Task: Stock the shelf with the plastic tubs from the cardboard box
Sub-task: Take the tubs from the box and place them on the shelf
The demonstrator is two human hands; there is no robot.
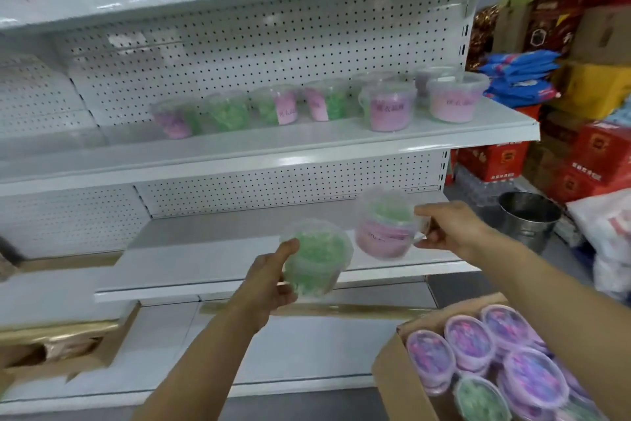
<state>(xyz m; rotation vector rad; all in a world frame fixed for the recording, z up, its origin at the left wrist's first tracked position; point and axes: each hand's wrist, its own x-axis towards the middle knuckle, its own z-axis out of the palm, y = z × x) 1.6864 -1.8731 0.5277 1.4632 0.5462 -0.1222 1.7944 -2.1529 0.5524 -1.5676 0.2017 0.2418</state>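
left hand: my left hand [269, 279] grips a green tub [316, 258], thumb up over its near-left rim, fingers curled under its base.
green tub: tipped toward me, lid facing near and up, axis leaning away to the far side; it is in the air in front of the lower shelf [211, 263], left of the other held tub.
right hand: my right hand [447, 227] pinches the pink-and-green tub [387, 224] by its small side handle, thumb on top, fingers curled below.
pink-and-green tub: tilted, lid turned up and left, base down and right; green fill up top, pink label band below; held over the right part of the lower shelf, just right of the green tub, whether they touch I can't tell.
middle shelf: the middle shelf [307, 144] carries the row of tubs [317, 103], all upright, running left to right; two bigger pink ones at the right end with more behind them.
cardboard box: the cardboard box [389, 369] is near right, open, with boxed tubs [495, 352] lying lids up, mostly purple, one green at the near side; box cut off by the bottom and right edges.
hard to read: label print on the tubs is blurred, unreadable; the far tubs behind the right end are partly hidden.
right background: a metal bucket [527, 215] on the floor, red cartons [495, 161] and blue packs [519, 79] stacked far right, soft focus.
near left: a second open carton [68, 345], contents unclear.
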